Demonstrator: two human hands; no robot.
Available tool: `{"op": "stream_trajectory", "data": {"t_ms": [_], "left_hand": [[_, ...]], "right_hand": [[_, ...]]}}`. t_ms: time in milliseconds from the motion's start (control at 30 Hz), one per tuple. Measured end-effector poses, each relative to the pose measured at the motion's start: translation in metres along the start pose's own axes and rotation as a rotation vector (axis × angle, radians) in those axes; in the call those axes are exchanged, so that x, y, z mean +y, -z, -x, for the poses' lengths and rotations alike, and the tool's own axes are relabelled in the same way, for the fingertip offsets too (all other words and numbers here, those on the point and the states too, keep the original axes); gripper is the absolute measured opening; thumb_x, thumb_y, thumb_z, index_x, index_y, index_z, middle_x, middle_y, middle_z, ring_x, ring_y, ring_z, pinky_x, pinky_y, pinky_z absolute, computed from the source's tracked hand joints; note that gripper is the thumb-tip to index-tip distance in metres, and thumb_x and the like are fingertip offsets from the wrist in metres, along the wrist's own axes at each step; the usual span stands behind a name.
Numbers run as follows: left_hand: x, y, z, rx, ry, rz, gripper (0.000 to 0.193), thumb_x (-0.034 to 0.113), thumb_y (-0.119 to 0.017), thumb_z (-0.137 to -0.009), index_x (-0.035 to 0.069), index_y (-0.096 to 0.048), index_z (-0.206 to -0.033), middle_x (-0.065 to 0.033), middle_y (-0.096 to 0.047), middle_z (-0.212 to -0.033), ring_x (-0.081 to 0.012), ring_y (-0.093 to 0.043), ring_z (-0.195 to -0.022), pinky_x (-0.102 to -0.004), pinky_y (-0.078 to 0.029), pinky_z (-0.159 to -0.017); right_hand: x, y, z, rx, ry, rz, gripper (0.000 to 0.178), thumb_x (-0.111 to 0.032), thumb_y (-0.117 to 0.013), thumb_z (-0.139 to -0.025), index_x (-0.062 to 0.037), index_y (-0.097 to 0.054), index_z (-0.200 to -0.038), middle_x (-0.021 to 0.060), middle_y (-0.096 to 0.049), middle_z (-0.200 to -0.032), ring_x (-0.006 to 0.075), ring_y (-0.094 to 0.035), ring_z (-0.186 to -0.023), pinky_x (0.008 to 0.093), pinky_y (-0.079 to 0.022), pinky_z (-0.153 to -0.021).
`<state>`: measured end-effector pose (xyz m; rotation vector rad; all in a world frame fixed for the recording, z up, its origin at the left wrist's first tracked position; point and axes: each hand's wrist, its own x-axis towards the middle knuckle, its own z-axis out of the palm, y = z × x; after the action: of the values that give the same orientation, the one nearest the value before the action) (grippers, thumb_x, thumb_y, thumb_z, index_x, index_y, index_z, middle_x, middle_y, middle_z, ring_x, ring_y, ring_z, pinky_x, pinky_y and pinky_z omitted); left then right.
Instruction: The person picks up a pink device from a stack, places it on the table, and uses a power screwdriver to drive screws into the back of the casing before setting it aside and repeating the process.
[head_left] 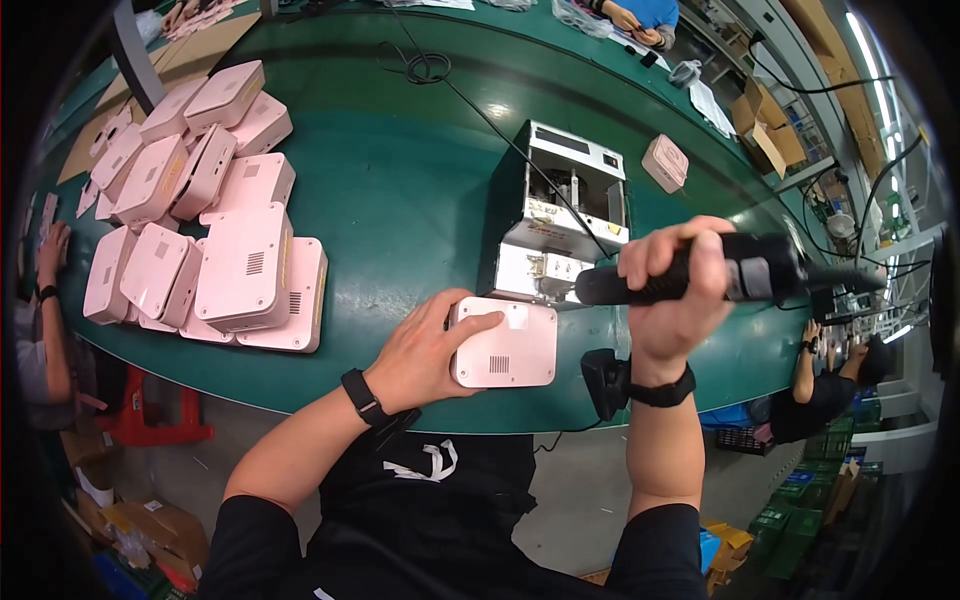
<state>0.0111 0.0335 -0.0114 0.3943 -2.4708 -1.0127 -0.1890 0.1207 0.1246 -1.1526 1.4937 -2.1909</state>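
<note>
A pale pink plastic housing (525, 347) with a small vent grille and corner screw holes lies on the green bench in front of me. My left hand (425, 345) grips its left side, thumb on top. In my right hand (672, 285) is a black electric screwdriver (750, 265), fingers wrapped round its body. Its front end points left, by the lower front of a metal screw feeder (575, 225); I cannot make out the bit or any screw on it. The feeder stands just beyond the housing.
Many similar pink housings (245, 265) are heaped at the left. A single small pink box (666, 163) sits beyond the feeder. One black cable (470, 105) crosses the bench to the feeder. Other people's hands (630, 22) work at the far side, and more people are at both sides.
</note>
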Motion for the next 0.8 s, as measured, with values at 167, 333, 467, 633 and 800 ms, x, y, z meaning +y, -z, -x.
{"op": "stream_trajectory", "data": {"t_ms": [167, 333, 467, 633, 800], "left_hand": [[-0.003, -0.001, 0.000, -0.004, -0.006, 0.005, 0.081, 0.021, -0.087, -0.058, 0.023, -0.055, -0.132, -0.0135, -0.047, -0.126, -0.0344, -0.054, -0.111, -0.0432, -0.048, -0.094], [-0.008, 0.000, 0.000, 0.032, -0.033, 0.003, 0.080, 0.021, -0.087, -0.058, 0.022, -0.056, -0.131, -0.0134, -0.047, -0.125, -0.0341, -0.055, -0.110, -0.0429, -0.048, -0.094], [-0.007, -0.001, 0.000, 0.029, -0.033, 0.007, 0.080, 0.021, -0.088, -0.058, 0.021, -0.057, -0.131, -0.0138, -0.048, -0.124, -0.0341, -0.055, -0.109, -0.0426, -0.048, -0.093], [-0.006, -0.003, 0.000, 0.038, -0.031, 0.005, 0.079, 0.022, -0.088, -0.058, 0.021, -0.058, -0.130, -0.0140, -0.048, -0.122, -0.0341, -0.056, -0.108, -0.0422, -0.049, -0.092], [-0.004, -0.004, 0.001, 0.043, -0.043, 0.010, 0.080, 0.024, -0.091, -0.056, 0.021, -0.060, -0.129, -0.0135, -0.048, -0.125, -0.0332, -0.058, -0.104, -0.0404, -0.051, -0.088]], "right_hand": [[0.000, 0.004, 0.008, -0.056, -0.075, -0.034, 0.021, -0.028, -0.046, -0.097, -0.0081, -0.044, -0.104, 0.0043, -0.047, -0.063, 0.0153, -0.045, -0.049, 0.0329, -0.042, -0.053], [-0.024, 0.002, 0.054, -0.159, -0.114, -0.169, 0.029, -0.035, -0.050, -0.095, -0.0082, -0.043, -0.100, 0.0043, -0.048, -0.063, 0.0153, -0.046, -0.048, 0.0337, -0.042, -0.050], [-0.037, -0.003, 0.071, -0.184, -0.129, -0.115, 0.034, -0.040, -0.055, -0.092, -0.0085, -0.042, -0.098, 0.0046, -0.049, -0.063, 0.0154, -0.047, -0.048, 0.0340, -0.042, -0.050], [-0.027, -0.005, 0.081, -0.204, -0.151, -0.091, 0.036, -0.039, -0.060, -0.089, -0.0090, -0.041, -0.097, 0.0048, -0.049, -0.063, 0.0161, -0.048, -0.048, 0.0341, -0.044, -0.051], [-0.019, -0.003, 0.086, -0.216, -0.164, -0.127, 0.036, -0.037, -0.062, -0.089, -0.0092, -0.040, -0.097, 0.0053, -0.049, -0.064, 0.0169, -0.049, -0.049, 0.0341, -0.044, -0.051]]}}
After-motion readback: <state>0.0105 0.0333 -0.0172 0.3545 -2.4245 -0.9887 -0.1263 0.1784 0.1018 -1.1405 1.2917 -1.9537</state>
